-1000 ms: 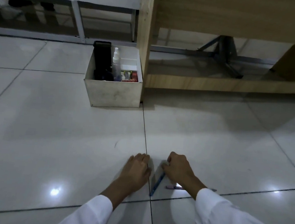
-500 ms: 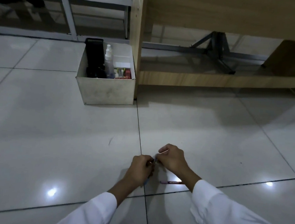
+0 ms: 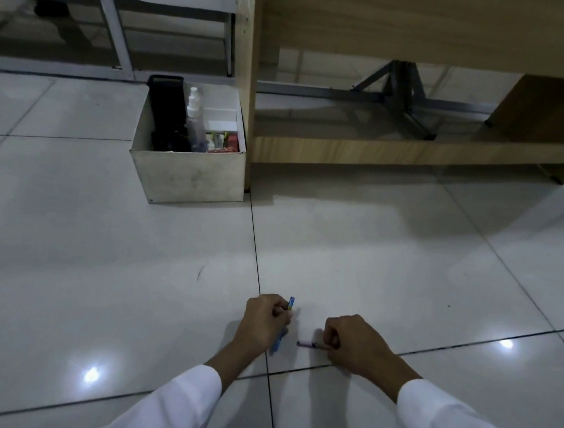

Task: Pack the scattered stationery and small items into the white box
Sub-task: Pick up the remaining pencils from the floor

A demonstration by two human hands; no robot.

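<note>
My left grip (image 3: 264,321) holds a blue pen (image 3: 282,326); my right grip (image 3: 352,344) pinches a purple pen (image 3: 308,345) on the floor (image 3: 98,266), white box (image 3: 191,178) well ahead.

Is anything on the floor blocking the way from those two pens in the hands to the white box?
Nothing visible: bare floor tiles lie between the blue pen and purple pen and the white box.
</note>
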